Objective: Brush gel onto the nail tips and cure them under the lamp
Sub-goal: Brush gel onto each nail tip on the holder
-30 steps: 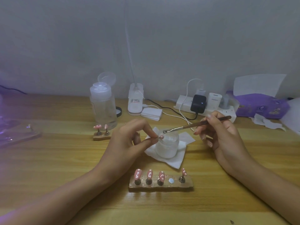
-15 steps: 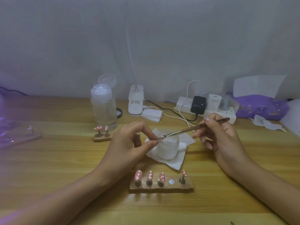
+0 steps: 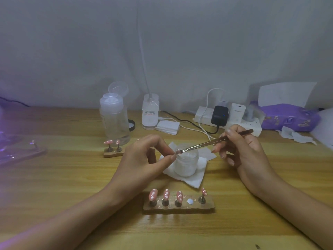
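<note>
My left hand [image 3: 146, 156] pinches a small pink nail tip [image 3: 178, 151] between thumb and forefinger, above a frosted gel jar [image 3: 186, 164] that stands on a white tissue [image 3: 195, 178]. My right hand [image 3: 241, 148] grips a thin brush [image 3: 216, 141], and its bristle end touches the pinched tip. Near the table's front a wooden holder [image 3: 179, 207] carries several pink dotted nail tips on stands, with one slot bare. A smaller holder [image 3: 113, 152] with two pink tips sits at the left. Purple light glows over a clear tray [image 3: 19, 150] at the far left.
A clear pump bottle [image 3: 114, 117] stands behind the small holder. At the back are a white lamp base [image 3: 150, 110], a stack of white pads [image 3: 168, 127], a power strip [image 3: 232, 120] with plugs and cables, and a purple tissue pack [image 3: 288, 119].
The brush tip has come down and left from above the jar to touch the pinched nail tip. My left hand has barely moved.
</note>
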